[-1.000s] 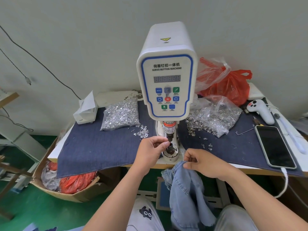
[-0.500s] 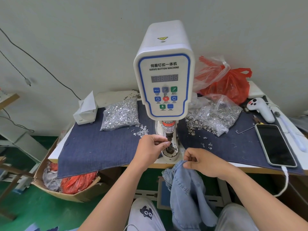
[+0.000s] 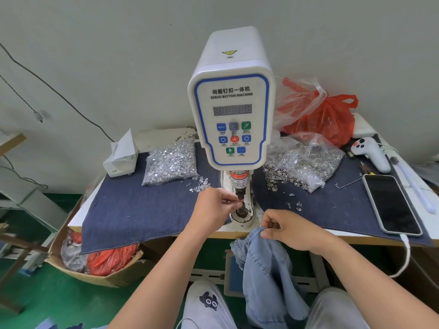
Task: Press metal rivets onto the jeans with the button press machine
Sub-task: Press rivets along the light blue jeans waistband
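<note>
The white servo button machine point(image 3: 231, 103) stands at the table's middle, its black punch above a spring-loaded lower die point(image 3: 241, 208). My left hand point(image 3: 215, 205) is at the die, fingertips pinched together right between punch and die; whatever small part they hold is hidden. My right hand point(image 3: 288, 230) pinches the top edge of the light blue jeans point(image 3: 266, 264), which hang from the table's front edge down over my lap. A bag of flat silver rivet pieces point(image 3: 171, 162) lies left of the machine, a bag of ring-shaped pieces point(image 3: 301, 162) right of it.
Dark denim cloth point(image 3: 142, 210) covers the tabletop. A phone point(image 3: 392, 205) on a cable lies at the right, a white handheld controller point(image 3: 370, 153) behind it, red plastic bags point(image 3: 323, 117) at the back. A tissue box point(image 3: 121, 155) sits back left. A cardboard box point(image 3: 95, 264) stands on the floor, left.
My left hand's fingertips have shifted slightly at the die. The right hand stays on the jeans edge. The camera view has shifted a little.
</note>
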### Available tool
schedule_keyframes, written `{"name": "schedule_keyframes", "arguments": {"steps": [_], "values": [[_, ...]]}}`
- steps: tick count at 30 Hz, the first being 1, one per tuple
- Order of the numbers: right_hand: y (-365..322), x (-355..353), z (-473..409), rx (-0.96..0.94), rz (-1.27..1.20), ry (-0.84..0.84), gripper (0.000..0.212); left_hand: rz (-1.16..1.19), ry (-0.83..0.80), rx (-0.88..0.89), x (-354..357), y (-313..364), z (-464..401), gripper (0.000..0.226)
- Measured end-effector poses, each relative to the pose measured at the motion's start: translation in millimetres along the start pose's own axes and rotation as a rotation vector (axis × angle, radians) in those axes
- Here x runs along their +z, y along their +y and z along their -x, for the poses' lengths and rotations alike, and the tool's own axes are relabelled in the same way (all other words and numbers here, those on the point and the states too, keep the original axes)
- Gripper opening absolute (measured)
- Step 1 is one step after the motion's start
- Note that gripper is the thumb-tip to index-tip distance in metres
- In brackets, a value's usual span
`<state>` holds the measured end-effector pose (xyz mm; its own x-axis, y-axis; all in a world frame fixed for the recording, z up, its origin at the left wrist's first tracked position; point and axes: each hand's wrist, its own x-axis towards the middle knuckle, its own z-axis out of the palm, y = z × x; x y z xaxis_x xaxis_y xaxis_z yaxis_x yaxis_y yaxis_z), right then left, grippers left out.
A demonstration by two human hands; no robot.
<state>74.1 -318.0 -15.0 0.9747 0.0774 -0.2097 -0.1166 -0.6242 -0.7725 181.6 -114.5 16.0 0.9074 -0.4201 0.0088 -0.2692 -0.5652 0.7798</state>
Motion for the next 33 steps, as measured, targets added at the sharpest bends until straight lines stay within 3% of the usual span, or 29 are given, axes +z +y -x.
{"name": "schedule_keyframes", "arguments": {"steps": [5,9,11,15,18,22,24,28,33], "values": [[0,1,0,-0.006,-0.014,0.001,0.010,0.025,-0.001,0.011,-5,0,9,0.018],[1,0,4,-0.011,-0.142,-0.047,0.010,0.150,0.133,0.011,-3,-8,37,0.008],[0,-1,9,-0.040,-0.231,-0.075,0.011,0.151,0.046,0.045,6,-17,55,0.010],[-16,-4,18,-0.159,-0.351,-0.103,0.009,0.073,-0.305,0.183,23,-31,82,0.025],[-27,-3,19,-0.204,-0.398,-0.131,0.020,0.131,-0.310,0.209,23,-35,83,0.031],[-28,-8,22,-0.201,-0.455,-0.111,0.014,0.368,-0.340,0.160,15,-40,80,0.028],[-25,-11,20,-0.133,-0.351,-0.069,0.014,0.497,-0.324,0.121,12,-43,78,0.031],[-24,-10,14,-0.008,-0.107,-0.037,0.040,0.739,-0.378,-0.031,15,-37,66,0.035],[-22,-15,9,-0.009,-0.463,0.039,0.038,0.691,-0.237,-0.094,12,-32,47,0.036]]}}
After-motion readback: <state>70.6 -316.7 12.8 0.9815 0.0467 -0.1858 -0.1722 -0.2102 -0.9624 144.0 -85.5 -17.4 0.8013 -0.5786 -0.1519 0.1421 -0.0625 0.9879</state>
